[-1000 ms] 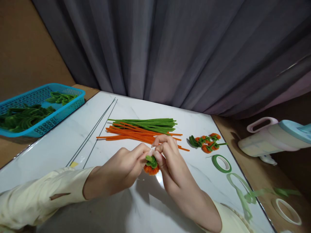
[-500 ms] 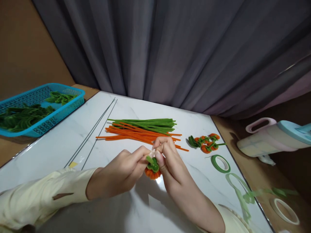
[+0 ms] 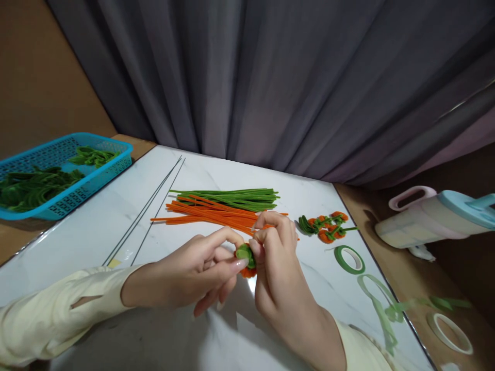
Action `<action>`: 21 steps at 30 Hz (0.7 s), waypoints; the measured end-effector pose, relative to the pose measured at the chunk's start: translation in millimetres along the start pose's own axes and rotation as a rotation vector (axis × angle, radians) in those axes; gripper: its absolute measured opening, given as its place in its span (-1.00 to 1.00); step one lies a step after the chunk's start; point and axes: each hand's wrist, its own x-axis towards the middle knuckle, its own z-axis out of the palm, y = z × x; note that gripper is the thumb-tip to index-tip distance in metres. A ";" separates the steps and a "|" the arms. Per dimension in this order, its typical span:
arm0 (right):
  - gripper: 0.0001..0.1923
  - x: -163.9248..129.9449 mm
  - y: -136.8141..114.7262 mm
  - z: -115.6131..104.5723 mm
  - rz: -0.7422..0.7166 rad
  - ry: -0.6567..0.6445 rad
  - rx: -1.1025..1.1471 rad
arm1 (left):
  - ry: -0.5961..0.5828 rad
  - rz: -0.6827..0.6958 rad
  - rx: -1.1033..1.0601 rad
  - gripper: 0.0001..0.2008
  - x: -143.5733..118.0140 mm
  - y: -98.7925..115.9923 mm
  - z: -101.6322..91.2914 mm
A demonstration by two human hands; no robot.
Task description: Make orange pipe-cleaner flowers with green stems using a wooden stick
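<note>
Both hands meet over the middle of the white marble table. My left hand pinches a small orange and green pipe cleaner flower with thumb and forefinger, its other fingers spread downward. My right hand grips the same flower from the right, fingers curled over its green top. Most of the orange part is hidden between the fingers. Just beyond the hands lies a bundle of orange pipe cleaners and green pipe cleaners.
Finished orange and green flowers lie at the right, with a green tape roll and loose tape strip nearer. Thin wires lie left. A blue basket of green pieces sits far left, a pastel jug far right.
My left hand's lower fingers have spread open and its thumb now lies across the flower. The flower has turned, showing more green and less orange. My right hand shifted slightly right.
</note>
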 end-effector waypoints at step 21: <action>-0.82 8.7 1.9 -17.2 -0.008 -0.260 0.052 | -0.052 0.032 -0.060 -0.79 -4.0 2.1 -2.2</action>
